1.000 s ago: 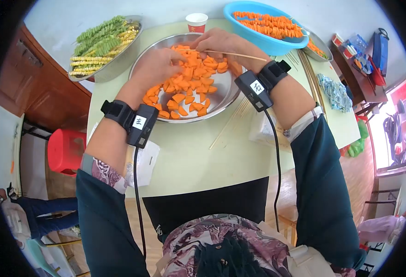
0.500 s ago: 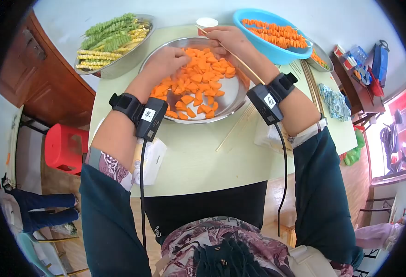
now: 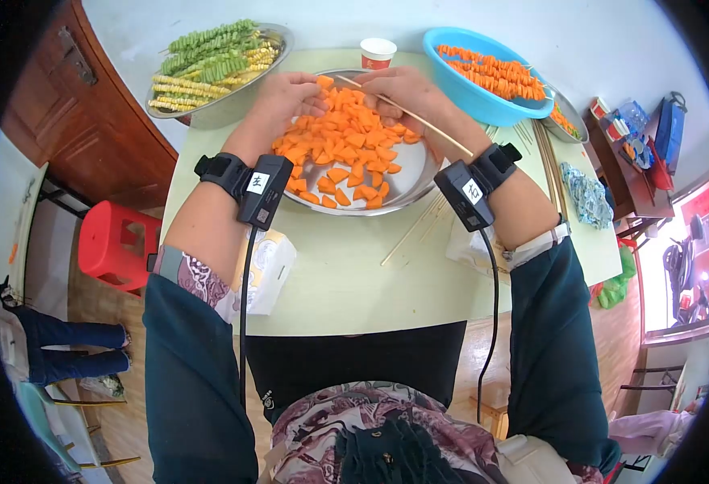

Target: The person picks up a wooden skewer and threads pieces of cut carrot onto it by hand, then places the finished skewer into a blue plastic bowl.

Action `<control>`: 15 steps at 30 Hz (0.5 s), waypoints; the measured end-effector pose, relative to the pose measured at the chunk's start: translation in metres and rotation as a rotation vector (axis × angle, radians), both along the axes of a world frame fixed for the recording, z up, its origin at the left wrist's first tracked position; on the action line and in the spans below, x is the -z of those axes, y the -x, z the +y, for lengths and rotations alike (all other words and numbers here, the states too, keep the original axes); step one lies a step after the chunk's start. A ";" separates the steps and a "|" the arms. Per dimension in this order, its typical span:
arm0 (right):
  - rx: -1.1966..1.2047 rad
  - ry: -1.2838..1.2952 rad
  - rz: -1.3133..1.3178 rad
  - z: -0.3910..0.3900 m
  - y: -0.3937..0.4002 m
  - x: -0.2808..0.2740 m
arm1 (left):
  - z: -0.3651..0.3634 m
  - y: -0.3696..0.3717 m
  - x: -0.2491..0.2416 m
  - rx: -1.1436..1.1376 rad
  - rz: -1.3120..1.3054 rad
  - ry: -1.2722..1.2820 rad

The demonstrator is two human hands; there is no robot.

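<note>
At the far-left corner of the table (image 3: 346, 282), an oval metal basin (image 3: 212, 119) is holding green and yellow threaded skewers (image 3: 217, 60). To its right, the left hand (image 3: 290, 98) is pinching an orange carrot piece (image 3: 324, 81) in a narrow grip, above the far-left rim of a round steel bowl (image 3: 407, 176). The bowl is sitting toward the table's far edge, holding a heap of bright orange, wedge-like carrot chunks (image 3: 342, 145); the heap is lying below and between both hands. The right hand (image 3: 403, 93) is closing its grip around a thin, pale, straight wooden skewer (image 3: 428, 127). One end is pointing left, just beside the pinched piece; whether they are touching is unclear. The other end is slanting down toward the right wrist. Behind the bowl, a red-and-white paper cup (image 3: 378, 55) is standing by the far edge. Farther right, a blue basin (image 3: 451, 81) is holding skewered carrots (image 3: 495, 77), and a patterned blue cloth (image 3: 586, 196) is lying crumpled along the right edge.
</note>
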State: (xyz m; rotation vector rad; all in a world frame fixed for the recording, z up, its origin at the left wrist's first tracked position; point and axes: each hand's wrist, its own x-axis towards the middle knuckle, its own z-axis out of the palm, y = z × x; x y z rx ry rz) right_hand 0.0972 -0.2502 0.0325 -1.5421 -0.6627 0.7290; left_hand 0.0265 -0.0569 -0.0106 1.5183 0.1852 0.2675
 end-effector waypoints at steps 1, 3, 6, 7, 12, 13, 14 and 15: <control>0.000 -0.001 0.002 -0.001 0.003 -0.002 | 0.001 -0.001 0.001 -0.009 -0.006 0.011; -0.047 0.061 -0.125 0.000 0.010 -0.002 | 0.004 -0.001 0.002 -0.017 -0.006 0.019; -0.128 0.169 -0.337 0.002 0.006 -0.001 | 0.010 -0.001 0.001 -0.039 0.036 0.031; -0.128 0.171 -0.334 0.003 0.004 0.000 | 0.010 0.000 0.000 -0.056 0.042 0.033; -0.133 0.110 -0.315 0.004 0.000 0.000 | 0.010 -0.002 0.003 -0.070 0.067 0.015; -0.132 0.110 -0.315 0.003 0.002 -0.001 | 0.011 -0.003 0.003 -0.074 0.091 -0.012; -0.134 0.141 -0.333 0.002 0.005 -0.003 | 0.011 -0.004 0.003 -0.077 0.116 -0.038; -0.134 0.171 -0.349 0.001 0.008 -0.004 | 0.010 -0.003 0.002 -0.075 0.118 -0.037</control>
